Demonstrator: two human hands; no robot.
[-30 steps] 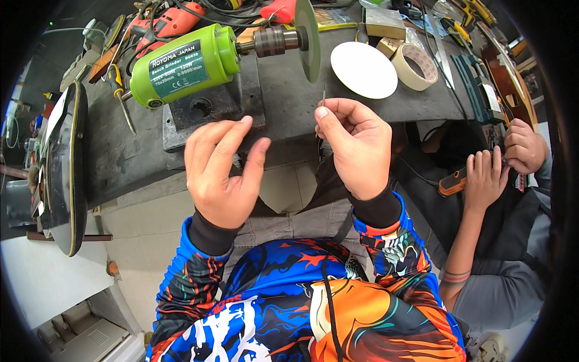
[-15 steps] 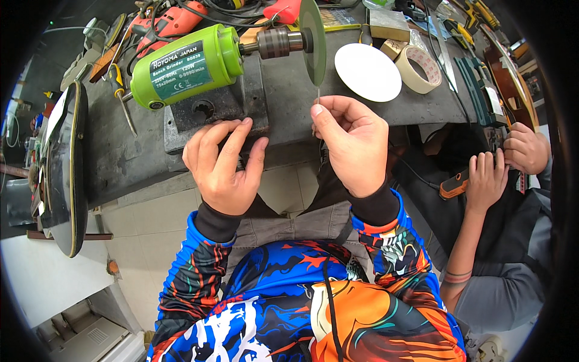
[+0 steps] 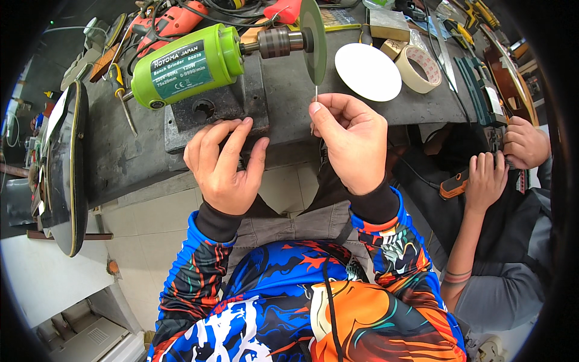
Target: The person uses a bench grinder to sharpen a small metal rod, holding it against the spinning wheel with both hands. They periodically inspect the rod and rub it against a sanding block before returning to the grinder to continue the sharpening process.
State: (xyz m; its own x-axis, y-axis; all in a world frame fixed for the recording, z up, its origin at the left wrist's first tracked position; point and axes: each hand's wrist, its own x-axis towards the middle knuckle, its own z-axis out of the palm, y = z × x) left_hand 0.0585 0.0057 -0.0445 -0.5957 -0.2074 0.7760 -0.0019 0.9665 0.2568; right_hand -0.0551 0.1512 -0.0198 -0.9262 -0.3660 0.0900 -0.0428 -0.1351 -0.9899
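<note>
A green bench grinder [image 3: 187,66] stands on the dark bench, its chuck carrying a thin green grinding disc [image 3: 313,42] seen nearly edge-on. My right hand [image 3: 353,139] pinches a thin metal rod [image 3: 316,92] between thumb and fingers. The rod's upper tip meets the lower edge of the disc, or is very close to it. Against the front of the grinder's black base [image 3: 175,137] rests my left hand [image 3: 224,163], fingers spread and slightly bent, holding nothing. A white round disc [image 3: 368,71] lies to the right of the grinding disc.
Beside the white disc are a masking tape roll [image 3: 417,69] and wooden blocks [image 3: 393,48]. A screwdriver [image 3: 123,99] lies left of the grinder, near a red power tool [image 3: 172,24]. At right, a co-worker's hands [image 3: 490,181] are close to an orange-black tool [image 3: 453,185].
My right hand has shifted very slightly up and left with the rod, which now shows more upright. My left hand keeps its place on the base.
</note>
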